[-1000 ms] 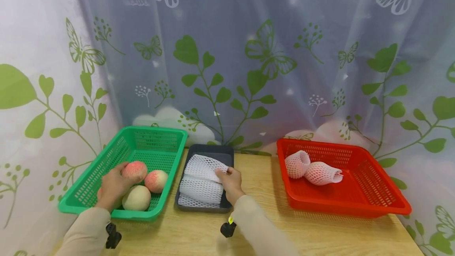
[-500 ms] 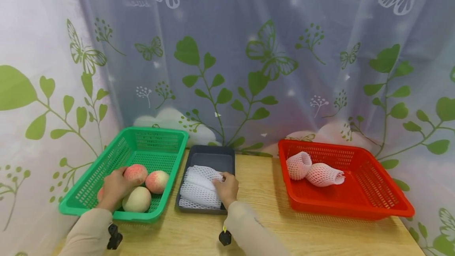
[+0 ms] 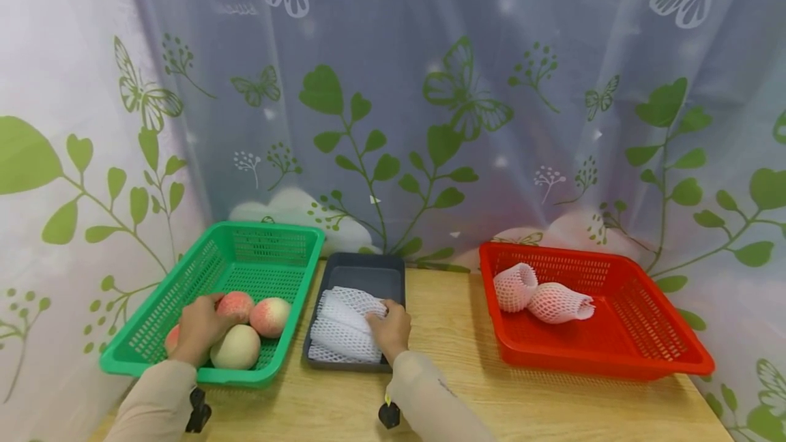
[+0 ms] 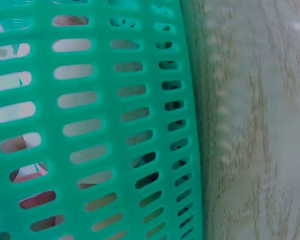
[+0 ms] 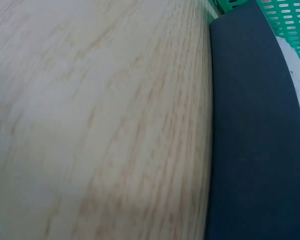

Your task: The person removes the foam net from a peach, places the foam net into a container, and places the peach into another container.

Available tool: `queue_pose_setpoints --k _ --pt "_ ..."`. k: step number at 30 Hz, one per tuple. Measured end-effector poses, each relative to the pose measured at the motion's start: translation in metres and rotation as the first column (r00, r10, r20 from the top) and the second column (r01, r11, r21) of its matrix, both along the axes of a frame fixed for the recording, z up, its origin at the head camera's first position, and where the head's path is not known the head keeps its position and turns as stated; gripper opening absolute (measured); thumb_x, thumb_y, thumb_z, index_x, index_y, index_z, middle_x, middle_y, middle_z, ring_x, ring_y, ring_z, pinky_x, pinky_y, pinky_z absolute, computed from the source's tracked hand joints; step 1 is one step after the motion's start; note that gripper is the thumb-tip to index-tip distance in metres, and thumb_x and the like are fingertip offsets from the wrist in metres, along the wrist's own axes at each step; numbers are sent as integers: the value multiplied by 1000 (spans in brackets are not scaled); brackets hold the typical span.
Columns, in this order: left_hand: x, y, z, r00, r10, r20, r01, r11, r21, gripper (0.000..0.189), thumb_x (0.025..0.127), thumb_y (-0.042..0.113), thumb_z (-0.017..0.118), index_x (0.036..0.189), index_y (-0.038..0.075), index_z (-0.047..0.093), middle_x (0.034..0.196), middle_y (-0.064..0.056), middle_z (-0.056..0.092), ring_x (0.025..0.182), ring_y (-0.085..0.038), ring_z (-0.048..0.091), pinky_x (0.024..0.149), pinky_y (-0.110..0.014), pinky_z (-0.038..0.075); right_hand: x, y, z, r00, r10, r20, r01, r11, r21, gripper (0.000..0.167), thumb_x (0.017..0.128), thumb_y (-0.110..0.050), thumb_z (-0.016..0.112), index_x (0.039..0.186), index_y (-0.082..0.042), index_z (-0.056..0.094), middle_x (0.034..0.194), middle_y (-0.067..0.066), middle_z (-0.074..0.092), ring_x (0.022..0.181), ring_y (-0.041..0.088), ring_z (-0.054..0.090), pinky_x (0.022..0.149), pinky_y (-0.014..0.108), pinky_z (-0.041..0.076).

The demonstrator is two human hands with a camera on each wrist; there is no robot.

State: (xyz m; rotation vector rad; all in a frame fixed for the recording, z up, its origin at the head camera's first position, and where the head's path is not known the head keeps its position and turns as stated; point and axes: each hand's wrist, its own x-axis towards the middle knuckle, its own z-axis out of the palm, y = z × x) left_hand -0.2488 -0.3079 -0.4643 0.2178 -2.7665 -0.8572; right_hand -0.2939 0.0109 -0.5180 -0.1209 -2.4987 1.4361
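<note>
Inside the green basket (image 3: 288,224), my left hand (image 3: 201,327) holds a pink peach (image 3: 236,305), its fingers partly hidden behind the fruit. Beside it lie another pink-and-cream peach (image 3: 270,316) and a pale peach (image 3: 236,346); one more peach (image 3: 172,340) shows partly behind the hand. White foam fruit nets (image 3: 344,329) lie flat and overlapping in a dark grey tray (image 3: 371,271). My right hand (image 3: 391,329) pinches the edge of the upper net between thumb and fingers. Neither wrist view shows its hand; basket wall (image 4: 100,120) and tray wall (image 5: 260,130) fill much of them.
On the right of the wooden table (image 3: 448,333) stands a red basket (image 3: 589,353). It holds two peaches in foam nets, one netted peach (image 3: 514,287) leaning against another netted peach (image 3: 559,303). A patterned curtain (image 3: 393,114) hangs behind.
My right hand has drawn the upper foam net nearer, baring the tray's far end. The pink peach in my left hand has come down slightly. Over the last half second little has moved.
</note>
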Motion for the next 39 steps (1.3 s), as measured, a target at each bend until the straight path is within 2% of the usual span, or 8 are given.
queue_pose_setpoints --k 8,14,23,33,36,39 --pt "0 0 -2 1000 15 -17 -15 1000 20 66 79 23 76 125 -16 52 118 -38 55 102 -56 52 83 -60 46 0 0 4 1000 14 9 -14 1000 -11 30 77 -8 77 105 2 70 96 17 70 90 34 65 75 45 54" --pt "-1 0 -2 999 14 -33 -13 999 34 65 79 22 76 126 -16 51 119 -38 54 104 -57 51 84 -61 46 0 2 7 1000 8 3 -8 1000 -11 35 76 -8 79 108 0 68 102 18 69 96 37 64 81 48 53" --pt "0 0 -3 996 14 -83 -10 999 53 58 82 17 73 125 -15 53 114 -37 58 99 -55 54 80 -59 48 0 7 14 996 13 -86 -15 1000 -25 43 75 -9 79 115 1 65 113 21 66 108 40 60 93 50 48" --pt "2 1 -2 997 19 -81 -16 999 41 56 85 20 71 125 -14 54 119 -38 55 103 -55 52 82 -60 46 -3 19 28 988 91 -127 -97 995 -39 45 79 -12 78 119 4 63 117 20 65 113 38 58 98 46 46" --pt "2 2 -1 994 22 -105 -18 999 39 55 84 19 71 125 -14 54 118 -37 56 101 -55 53 81 -60 47 -3 23 34 984 116 -135 -124 991 -53 47 80 -13 78 121 3 62 120 20 64 114 39 57 97 47 46" --pt "3 3 1 989 22 -148 -17 999 40 54 84 18 71 125 -14 55 111 -37 59 89 -52 57 73 -57 49 -3 28 41 982 140 -131 -149 987 -65 48 81 -17 77 123 2 61 123 19 62 116 38 56 98 47 46"
